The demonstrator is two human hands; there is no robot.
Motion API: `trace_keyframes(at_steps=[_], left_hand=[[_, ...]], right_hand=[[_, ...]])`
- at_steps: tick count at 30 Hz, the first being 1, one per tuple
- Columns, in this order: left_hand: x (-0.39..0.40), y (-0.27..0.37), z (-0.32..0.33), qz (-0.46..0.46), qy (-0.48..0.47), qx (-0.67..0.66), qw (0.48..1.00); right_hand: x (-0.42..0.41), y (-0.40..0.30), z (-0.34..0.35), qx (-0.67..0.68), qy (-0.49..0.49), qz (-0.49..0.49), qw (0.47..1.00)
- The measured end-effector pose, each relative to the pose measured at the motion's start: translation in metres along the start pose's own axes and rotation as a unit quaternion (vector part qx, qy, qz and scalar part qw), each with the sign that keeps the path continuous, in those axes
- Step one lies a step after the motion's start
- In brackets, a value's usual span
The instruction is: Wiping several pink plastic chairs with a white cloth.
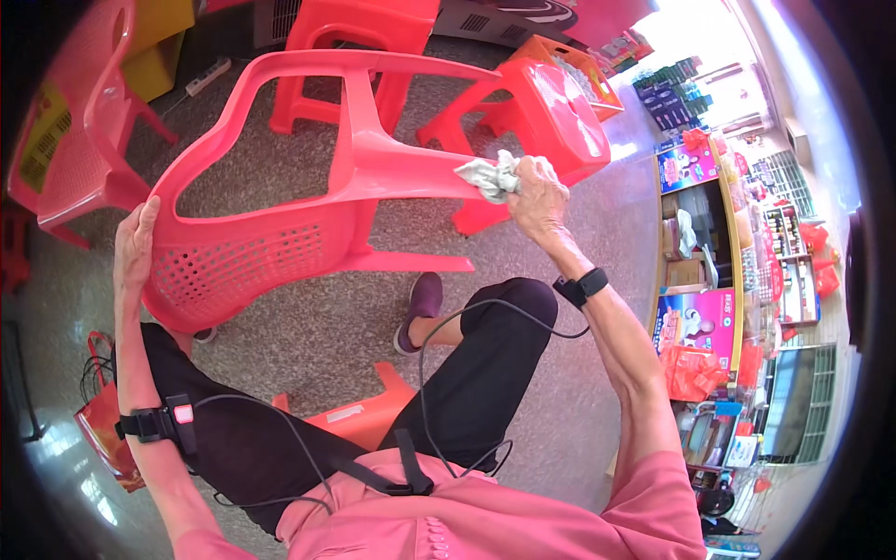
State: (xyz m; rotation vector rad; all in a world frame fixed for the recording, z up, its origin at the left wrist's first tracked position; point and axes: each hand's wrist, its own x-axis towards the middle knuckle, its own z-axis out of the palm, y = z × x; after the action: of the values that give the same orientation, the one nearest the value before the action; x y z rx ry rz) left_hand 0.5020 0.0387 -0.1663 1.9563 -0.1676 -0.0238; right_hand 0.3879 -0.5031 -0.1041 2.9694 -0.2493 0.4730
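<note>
A red plastic armchair [392, 168] is tipped on its side before me, its legs pointing right and its perforated backrest low on the left. My left hand [136, 241] grips the chair's edge near the top of the backrest. At the other end, my right hand [540, 197] presses a crumpled pale cloth [495, 176] against the end of a chair leg. The fingers are wrapped around part of the cloth, so its full shape is hidden.
A red stool [553, 112] stands just beyond my right hand, with an orange crate [567, 59] behind it. Another red stool [364, 24] is at the back. A pink armchair [91, 140] stands left; a red bag [108, 427] is on the floor. Shop counter [693, 280] on the right.
</note>
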Motion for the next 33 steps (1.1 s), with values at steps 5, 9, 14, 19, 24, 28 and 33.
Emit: trace_keyframes(at_steps=[5,9,14,19,24,28,33], left_hand=[[0.0,0.0,-0.005,0.003,-0.006,0.035,0.999],[0.003,-0.003,-0.001,0.006,-0.003,0.012,1.0],[0.007,-0.016,-0.007,-0.005,-0.024,0.021,0.999],[0.002,-0.012,-0.006,0.002,-0.026,-0.003,1.0],[-0.005,-0.014,-0.007,-0.007,-0.021,-0.018,1.0],[-0.006,-0.006,0.002,0.014,-0.019,0.026,0.999],[-0.01,-0.003,0.003,0.01,-0.031,0.018,0.999]], right_hand=[[0.012,-0.096,0.026,0.137,0.055,-0.135,0.98],[0.03,-0.182,0.043,0.104,0.098,-0.141,0.98],[0.028,-0.171,0.029,0.2,-0.012,-0.188,0.961],[0.017,-0.1,0.005,0.176,0.04,-0.225,0.958],[-0.002,-0.011,-0.014,-0.03,-0.084,-0.089,0.992],[-0.021,0.027,-0.028,-0.022,-0.092,-0.059,0.994],[-0.024,-0.003,-0.008,-0.063,-0.119,-0.018,0.991]])
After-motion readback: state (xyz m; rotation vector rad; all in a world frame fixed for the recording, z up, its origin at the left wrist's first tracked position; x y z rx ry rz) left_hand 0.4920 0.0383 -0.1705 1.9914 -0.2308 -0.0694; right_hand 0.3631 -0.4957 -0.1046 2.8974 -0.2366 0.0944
